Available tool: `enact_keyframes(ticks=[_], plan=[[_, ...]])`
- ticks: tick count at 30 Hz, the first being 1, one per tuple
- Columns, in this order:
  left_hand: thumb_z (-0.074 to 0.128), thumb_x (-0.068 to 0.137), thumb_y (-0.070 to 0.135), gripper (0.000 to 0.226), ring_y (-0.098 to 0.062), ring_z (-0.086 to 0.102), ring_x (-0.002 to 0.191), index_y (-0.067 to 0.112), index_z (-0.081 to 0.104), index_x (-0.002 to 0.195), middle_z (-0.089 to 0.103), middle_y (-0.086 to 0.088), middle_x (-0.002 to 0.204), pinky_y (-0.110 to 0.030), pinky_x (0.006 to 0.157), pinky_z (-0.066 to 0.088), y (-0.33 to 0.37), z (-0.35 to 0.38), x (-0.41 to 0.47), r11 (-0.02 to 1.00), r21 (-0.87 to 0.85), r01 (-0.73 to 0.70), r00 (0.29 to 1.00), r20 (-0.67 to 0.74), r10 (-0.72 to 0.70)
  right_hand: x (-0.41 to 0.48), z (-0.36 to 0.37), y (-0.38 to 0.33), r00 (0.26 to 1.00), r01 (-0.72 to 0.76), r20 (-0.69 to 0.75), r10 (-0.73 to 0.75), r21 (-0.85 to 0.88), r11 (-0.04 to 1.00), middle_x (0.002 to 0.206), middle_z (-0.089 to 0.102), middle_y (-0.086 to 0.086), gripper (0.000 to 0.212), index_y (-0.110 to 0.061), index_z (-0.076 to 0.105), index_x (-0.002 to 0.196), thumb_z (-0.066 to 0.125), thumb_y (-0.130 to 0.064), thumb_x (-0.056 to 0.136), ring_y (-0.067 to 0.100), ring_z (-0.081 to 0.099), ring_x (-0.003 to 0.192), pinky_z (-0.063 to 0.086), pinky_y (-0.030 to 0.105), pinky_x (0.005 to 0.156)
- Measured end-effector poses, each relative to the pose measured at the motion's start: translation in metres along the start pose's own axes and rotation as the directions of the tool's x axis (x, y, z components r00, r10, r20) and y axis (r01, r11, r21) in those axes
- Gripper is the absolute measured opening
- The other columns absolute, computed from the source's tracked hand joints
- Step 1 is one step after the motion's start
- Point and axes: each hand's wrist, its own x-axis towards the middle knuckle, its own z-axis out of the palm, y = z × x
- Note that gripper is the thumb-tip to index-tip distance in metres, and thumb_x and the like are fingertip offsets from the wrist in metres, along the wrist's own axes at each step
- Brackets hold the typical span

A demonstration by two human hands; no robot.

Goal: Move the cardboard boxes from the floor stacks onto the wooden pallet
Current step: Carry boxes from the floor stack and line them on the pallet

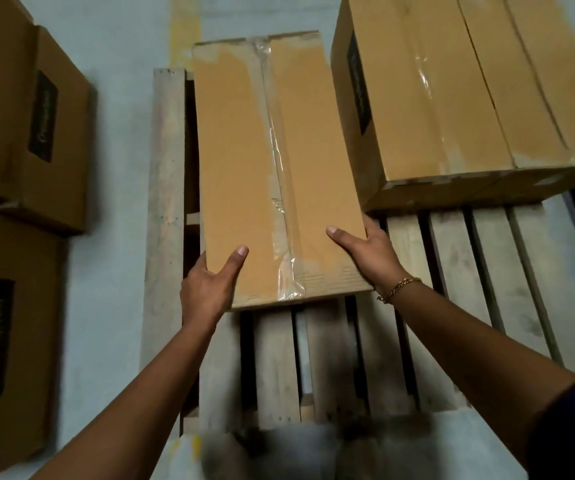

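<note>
1. While our left hand (206,289) and right hand (369,251) grip its near corners, thumbs on top, the taped cardboard box (261,161) lies over the left of the wooden pallet (166,168).
2. Tape seals it, hiding any contents; another sealed box (452,91) sits just right.

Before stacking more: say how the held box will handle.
Held cardboard box probably stiff: flat panels, sealed seam. Likely light for its size: left hand and right hand grip only near corners. Glossy tape may slip.
</note>
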Motion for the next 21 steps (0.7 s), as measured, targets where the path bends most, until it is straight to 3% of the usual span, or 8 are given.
enact_keyframes(ticks=[6,9,12,16,21], plan=[[0.061,0.084,0.073,0.059,-0.021,0.060,0.097,0.026,0.064,0.120,0.064,0.007,0.102,-0.037,0.084,0.047,0.004,0.009,0.028,0.998,0.020,-0.052,0.999,-0.008,0.052,0.025,0.008,0.010,0.999,0.030,-0.034,-0.030,0.026,0.999,0.107,0.069,-0.023,0.045,-0.031,0.063,0.128,0.077,-0.043,0.087,-0.007,0.063,0.099,0.046,0.008,0.075],[0.060,0.083,0.075,0.067,-0.025,0.062,0.100,0.023,0.065,0.125,0.069,0.002,0.109,-0.041,0.089,0.051,0.010,0.021,0.043,0.997,0.035,-0.076,0.997,-0.019,0.076,0.043,0.005,0.016,0.998,0.053,-0.049,-0.050,0.055,0.997,0.112,0.073,-0.014,0.048,-0.026,0.065,0.129,0.080,-0.042,0.085,0.006,0.068,0.106,0.052,0.020,0.085],[0.056,0.079,0.082,0.077,-0.028,0.064,0.108,0.022,0.063,0.128,0.070,-0.002,0.118,-0.046,0.095,0.054,0.020,0.035,0.055,0.993,0.043,-0.105,0.994,-0.014,0.106,0.062,-0.005,0.015,0.994,0.077,-0.074,-0.075,0.026,0.997,0.107,0.074,-0.015,0.039,-0.028,0.069,0.118,0.081,-0.042,0.084,0.005,0.069,0.102,0.055,0.032,0.095],[0.052,0.076,0.088,0.085,-0.032,0.064,0.110,0.021,0.063,0.126,0.071,-0.004,0.119,-0.050,0.096,0.054,0.029,0.053,0.066,0.990,0.069,-0.121,0.992,-0.014,0.123,0.079,-0.015,0.021,0.989,0.098,-0.107,-0.099,-0.009,0.995,0.107,0.075,-0.012,0.029,-0.033,0.069,0.107,0.081,-0.043,0.083,0.008,0.069,0.100,0.055,0.037,0.098],[0.051,0.074,0.091,0.086,-0.031,0.065,0.106,0.021,0.064,0.123,0.071,-0.003,0.116,-0.049,0.092,0.055,0.029,0.058,0.069,0.986,0.093,-0.139,0.988,-0.048,0.144,0.087,-0.016,0.030,0.984,0.127,-0.120,-0.128,-0.019,0.992,0.108,0.074,-0.011,0.036,-0.030,0.069,0.112,0.081,-0.046,0.083,0.010,0.069,0.102,0.055,0.039,0.098]])
